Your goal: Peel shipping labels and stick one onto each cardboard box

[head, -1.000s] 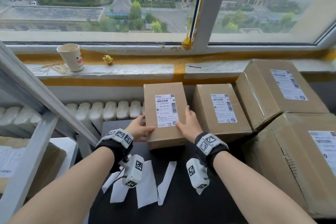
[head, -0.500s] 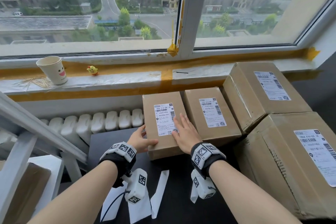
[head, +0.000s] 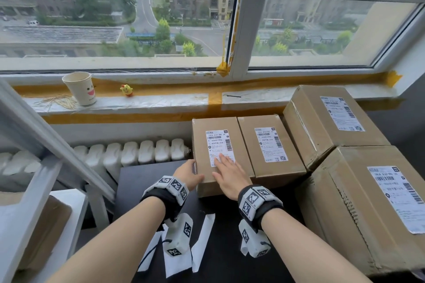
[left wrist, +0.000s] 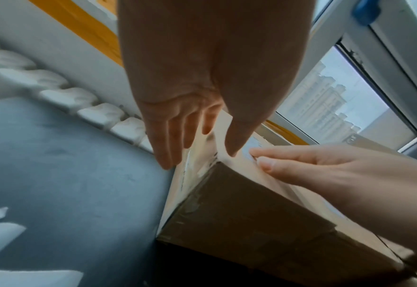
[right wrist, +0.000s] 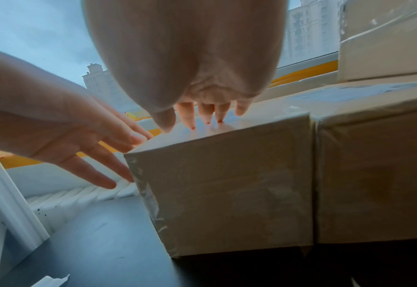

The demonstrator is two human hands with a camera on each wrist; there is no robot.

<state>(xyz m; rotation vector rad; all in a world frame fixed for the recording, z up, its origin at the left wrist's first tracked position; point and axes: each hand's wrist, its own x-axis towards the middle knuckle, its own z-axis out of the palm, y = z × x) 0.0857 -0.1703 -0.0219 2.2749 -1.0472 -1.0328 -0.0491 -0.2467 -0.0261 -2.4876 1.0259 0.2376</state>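
head view: the small brown cardboard box (head: 220, 154) sits at the back of the dark surface (head: 147, 177), its right side touching a second small brown box (head: 271, 147). a white printed shipping label (head: 219, 147) lies on its top face. the right hand (head: 230, 176) rests flat on the label's near end, fingers (head: 222, 159) straight and slightly apart, pressing rather than gripping. the left hand (head: 186, 173) steadies the box's near left corner, its fingers relaxed along the side and thumb over the top edge. two bigger brown boxes (head: 333, 122) stacked at the right already carry labels, and white backing strips (head: 202, 239) litter the surface near the wrists. a paper cup (head: 79, 88) stands on the windowsill. the risk i see from here: if the far half gets no pressing, a corner may lift or a bubble stay; pushing unevenly could crease the paper or nudge the box.
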